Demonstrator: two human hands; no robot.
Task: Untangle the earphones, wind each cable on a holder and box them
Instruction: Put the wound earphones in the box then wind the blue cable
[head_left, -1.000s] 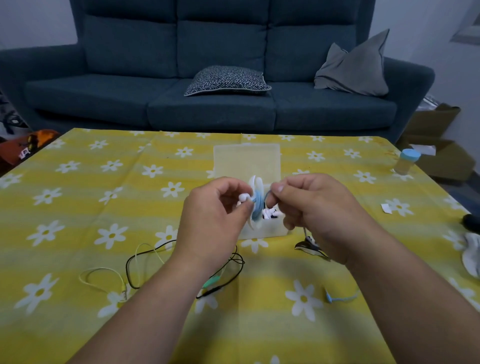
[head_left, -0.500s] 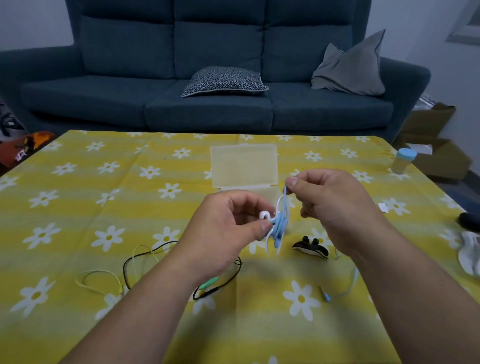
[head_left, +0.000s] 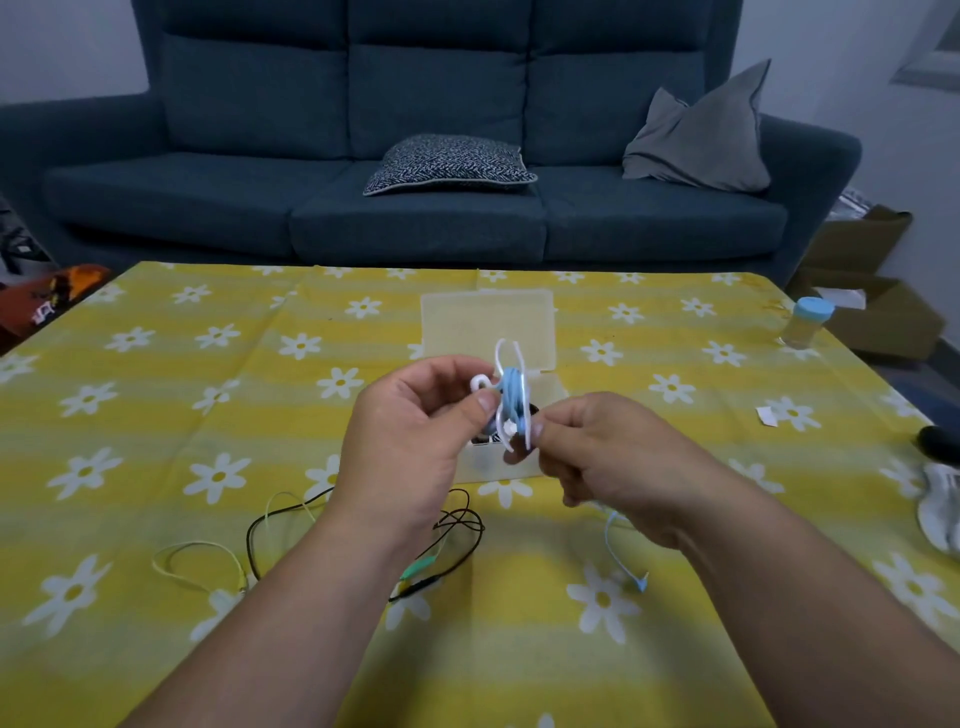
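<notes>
My left hand (head_left: 415, 431) pinches a white cable holder (head_left: 511, 395) above the table, with light blue earphone cable wound round its middle. My right hand (head_left: 597, 457) pinches the blue cable at the holder's lower right edge. The loose end of that blue cable (head_left: 618, 551) hangs below my right hand and trails onto the cloth, ending in its plug. A translucent box (head_left: 488, 322) lies open behind the holder, its lid tipped back. Black and pale yellow-green earphone cables (head_left: 291, 525) lie tangled on the cloth under my left forearm.
The table carries a yellow cloth with white daisies (head_left: 156, 415). A small jar with a blue lid (head_left: 808, 322) stands at the right edge. A white scrap (head_left: 766, 415) lies near it. A dark blue sofa (head_left: 415, 156) stands behind; cardboard boxes (head_left: 872, 291) sit to the right.
My right hand has dropped from above the holder to its lower right side while wrapping the blue cable. The holder has risen slightly, and the trailing cable is shorter.
</notes>
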